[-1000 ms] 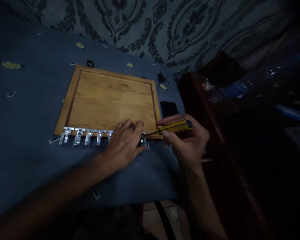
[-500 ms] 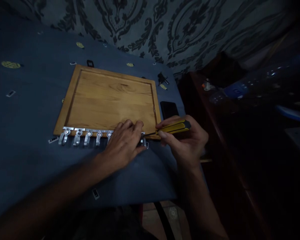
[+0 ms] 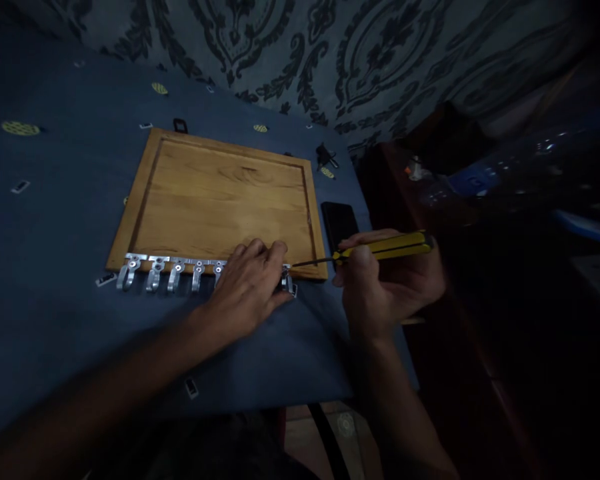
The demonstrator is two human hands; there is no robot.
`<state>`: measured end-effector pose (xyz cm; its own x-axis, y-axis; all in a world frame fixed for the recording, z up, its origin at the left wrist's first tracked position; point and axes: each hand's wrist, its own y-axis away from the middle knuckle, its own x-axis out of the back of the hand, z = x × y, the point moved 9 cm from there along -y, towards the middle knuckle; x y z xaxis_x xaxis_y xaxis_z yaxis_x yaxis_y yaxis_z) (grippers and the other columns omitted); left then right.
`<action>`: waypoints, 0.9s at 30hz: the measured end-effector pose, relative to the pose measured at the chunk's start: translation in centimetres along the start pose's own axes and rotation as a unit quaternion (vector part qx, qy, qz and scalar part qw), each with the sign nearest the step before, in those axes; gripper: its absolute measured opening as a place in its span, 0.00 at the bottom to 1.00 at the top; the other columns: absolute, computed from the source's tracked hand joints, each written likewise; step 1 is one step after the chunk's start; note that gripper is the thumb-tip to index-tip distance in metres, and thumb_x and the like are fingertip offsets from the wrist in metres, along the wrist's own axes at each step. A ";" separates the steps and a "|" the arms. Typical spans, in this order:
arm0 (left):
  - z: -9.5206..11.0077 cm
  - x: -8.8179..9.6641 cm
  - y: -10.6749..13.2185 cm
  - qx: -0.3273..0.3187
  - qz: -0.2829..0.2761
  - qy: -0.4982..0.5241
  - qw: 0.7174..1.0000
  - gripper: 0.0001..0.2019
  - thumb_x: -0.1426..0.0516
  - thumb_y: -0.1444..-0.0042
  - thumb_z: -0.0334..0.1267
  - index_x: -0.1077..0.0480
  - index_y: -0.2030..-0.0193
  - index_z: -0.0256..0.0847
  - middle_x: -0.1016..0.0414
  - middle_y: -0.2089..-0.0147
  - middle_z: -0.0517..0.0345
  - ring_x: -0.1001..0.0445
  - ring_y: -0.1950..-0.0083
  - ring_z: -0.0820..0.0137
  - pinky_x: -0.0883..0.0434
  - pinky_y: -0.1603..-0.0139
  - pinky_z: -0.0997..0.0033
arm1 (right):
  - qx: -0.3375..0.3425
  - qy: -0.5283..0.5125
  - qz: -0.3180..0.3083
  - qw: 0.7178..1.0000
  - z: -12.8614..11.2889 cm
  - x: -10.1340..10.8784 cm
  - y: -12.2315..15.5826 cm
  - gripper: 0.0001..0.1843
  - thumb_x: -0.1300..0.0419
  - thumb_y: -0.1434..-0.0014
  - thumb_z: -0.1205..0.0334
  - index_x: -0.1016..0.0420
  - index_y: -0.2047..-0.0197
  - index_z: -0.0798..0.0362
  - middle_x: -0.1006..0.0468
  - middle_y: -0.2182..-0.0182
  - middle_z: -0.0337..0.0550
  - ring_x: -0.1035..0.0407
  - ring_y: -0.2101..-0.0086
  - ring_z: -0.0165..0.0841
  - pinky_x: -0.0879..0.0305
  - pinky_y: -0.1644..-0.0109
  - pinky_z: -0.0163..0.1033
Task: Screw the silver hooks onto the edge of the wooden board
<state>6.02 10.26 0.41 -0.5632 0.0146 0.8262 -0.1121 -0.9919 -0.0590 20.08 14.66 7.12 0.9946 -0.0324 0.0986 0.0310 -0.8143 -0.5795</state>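
While the left hand [image 3: 247,290] bears down over a row of curved, shiny metal hooks [image 3: 179,269], its fingers bend onto the near edge of a wooden board [image 3: 220,200]; whether they grip or merely press cannot be told. The right hand [image 3: 387,287] has its fingers closed around the yellow-and-black handle of a screwdriver [image 3: 400,245], whose thin shaft ends just beside the left fingers; whether it meets a screw is unclear. Beyond the left fingers spreads the board's grained, rectangular face, grooved near its border. A flat black slab [image 3: 340,219] lies just past the right fingers on blue patterned cloth [image 3: 70,233]. Well right of them, a clear bottle [image 3: 477,180] with a blue band sinks into gloom, contents indistinct. The left hand hides some hooks.
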 end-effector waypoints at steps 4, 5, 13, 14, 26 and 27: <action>0.1 0.1 -0.1 0.000 0.003 -0.008 1.000 0.23 0.33 0.43 0.39 0.38 0.46 0.40 0.27 0.55 0.53 0.30 0.46 0.56 0.31 0.46 0.56 | -0.017 -0.011 -0.022 1.000 0.8 -0.4 0.1 0.11 0.30 0.43 0.56 0.28 0.67 0.49 0.22 0.70 0.34 0.37 0.85 0.22 0.43 0.86 0.33; 0.1 0.1 -0.1 0.000 0.002 -0.010 1.000 0.23 0.33 0.43 0.39 0.38 0.46 0.40 0.28 0.54 0.52 0.30 0.46 0.55 0.31 0.46 0.56 | -0.017 -0.012 -0.022 1.000 0.9 -0.5 0.2 0.12 0.30 0.43 0.56 0.28 0.68 0.49 0.22 0.70 0.34 0.37 0.85 0.22 0.42 0.86 0.33; 0.1 0.0 -0.1 -0.005 0.009 -0.006 1.000 0.25 0.34 0.43 0.40 0.39 0.44 0.39 0.27 0.54 0.53 0.29 0.45 0.55 0.31 0.46 0.55 | -0.009 -0.001 -0.038 0.999 1.2 -1.0 0.1 0.11 0.31 0.42 0.58 0.29 0.68 0.49 0.22 0.71 0.32 0.35 0.84 0.22 0.39 0.85 0.31; 0.1 0.0 0.0 -0.005 0.010 -0.006 1.000 0.25 0.34 0.43 0.40 0.39 0.44 0.39 0.27 0.54 0.53 0.29 0.45 0.55 0.31 0.46 0.55 | -0.008 -0.002 -0.039 0.999 1.2 -1.1 0.1 0.10 0.30 0.42 0.59 0.29 0.68 0.48 0.22 0.71 0.32 0.34 0.83 0.23 0.38 0.85 0.31; 0.1 0.0 -0.1 -0.005 0.007 -0.008 1.000 0.26 0.33 0.44 0.39 0.39 0.43 0.39 0.27 0.53 0.52 0.29 0.46 0.56 0.31 0.46 0.56 | -0.062 -0.039 -0.168 0.983 1.5 -1.5 -0.4 0.09 0.35 0.38 0.58 0.21 0.54 0.48 0.19 0.65 0.37 0.28 0.79 0.25 0.28 0.77 0.34; 0.1 0.0 -0.1 -0.004 0.005 -0.006 1.000 0.26 0.33 0.44 0.39 0.39 0.43 0.38 0.27 0.53 0.52 0.29 0.46 0.56 0.31 0.46 0.56 | -0.060 -0.038 -0.157 0.985 1.4 -1.4 -0.4 0.07 0.33 0.39 0.58 0.21 0.58 0.49 0.19 0.66 0.37 0.29 0.80 0.24 0.29 0.78 0.33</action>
<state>6.10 10.34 0.45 -0.5538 0.0033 0.8327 -0.1139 -0.9909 -0.0718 18.83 15.89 6.10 0.9429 0.2715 0.1932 0.3301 -0.8402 -0.4303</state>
